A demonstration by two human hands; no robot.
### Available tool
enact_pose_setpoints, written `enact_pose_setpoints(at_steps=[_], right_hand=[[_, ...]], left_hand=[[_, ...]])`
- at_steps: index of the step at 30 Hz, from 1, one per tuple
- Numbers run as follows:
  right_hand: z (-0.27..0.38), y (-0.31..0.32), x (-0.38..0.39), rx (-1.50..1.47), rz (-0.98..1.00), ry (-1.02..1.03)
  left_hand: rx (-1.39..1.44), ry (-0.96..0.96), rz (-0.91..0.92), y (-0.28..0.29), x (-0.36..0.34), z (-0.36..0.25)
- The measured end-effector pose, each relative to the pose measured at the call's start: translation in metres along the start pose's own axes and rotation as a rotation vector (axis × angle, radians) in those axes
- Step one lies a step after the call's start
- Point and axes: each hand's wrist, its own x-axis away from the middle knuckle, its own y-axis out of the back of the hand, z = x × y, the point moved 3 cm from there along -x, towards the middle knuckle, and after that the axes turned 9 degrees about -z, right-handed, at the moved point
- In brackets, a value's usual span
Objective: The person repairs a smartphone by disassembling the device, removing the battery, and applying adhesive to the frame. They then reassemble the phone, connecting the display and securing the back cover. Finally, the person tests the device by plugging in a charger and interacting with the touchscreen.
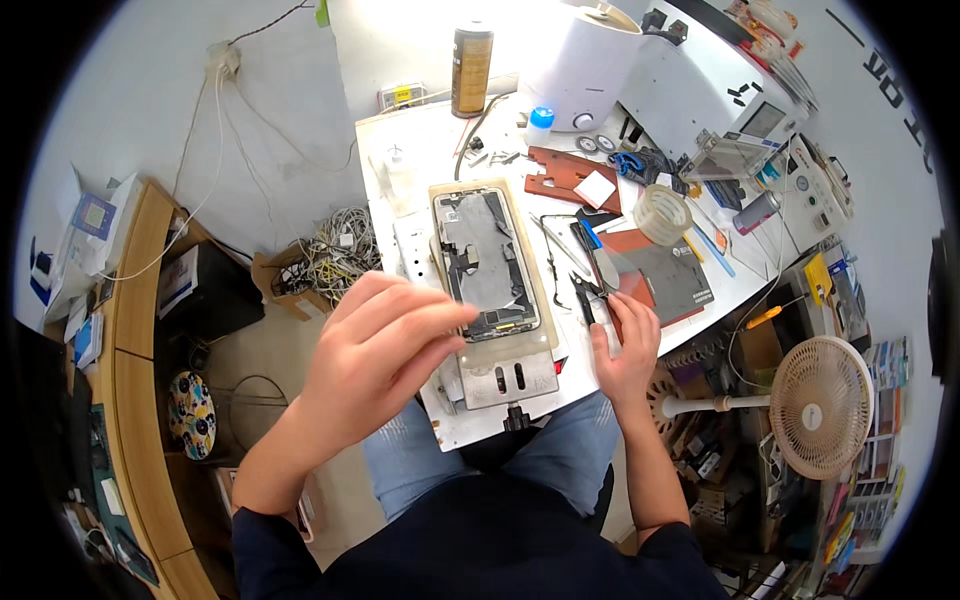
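An opened phone [488, 262] lies on a heated plate-like holder [510, 375] with a black knob at its front, its grey inner face and dark parts showing. Over the phone's lower left corner is my left hand [375, 350], thumb and fingertips pinched together; whatever they hold, if anything, is too small to make out. My right hand [628, 350] rests on the table to the right, thumb and fingers apart. Its fingertips reach the black handles of a plier-like hand tool [585, 297]. Beyond them lie tweezers [565, 245] and a grey blade-shaped tool [606, 268].
Right of the phone are a dark mat [665, 275], a tape roll [662, 215] and a brown tray [555, 175]. A spray can [472, 70], blue-capped bottle [539, 125] and white canister-shaped appliance [580, 65] stand at the back. A fan [820, 408] stands right.
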Motion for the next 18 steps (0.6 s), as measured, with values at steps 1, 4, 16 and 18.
enact_pose_setpoints(at_steps=[1,4,16,18], right_hand=[[-0.001,-0.001,0.0,-0.004,-0.007,0.004],[0.0,-0.002,0.0,-0.01,-0.009,0.004],[0.01,0.011,0.0,-0.134,-0.058,0.068],[0.019,0.016,0.004,-0.33,0.005,0.071]], left_hand=[[-0.01,0.02,0.027,-0.003,-0.002,-0.002],[-0.064,0.069,0.089,-0.01,-0.006,-0.008],[-0.459,0.002,0.312,-0.019,-0.029,-0.043],[-0.507,-0.029,0.351,-0.023,-0.032,-0.047]])
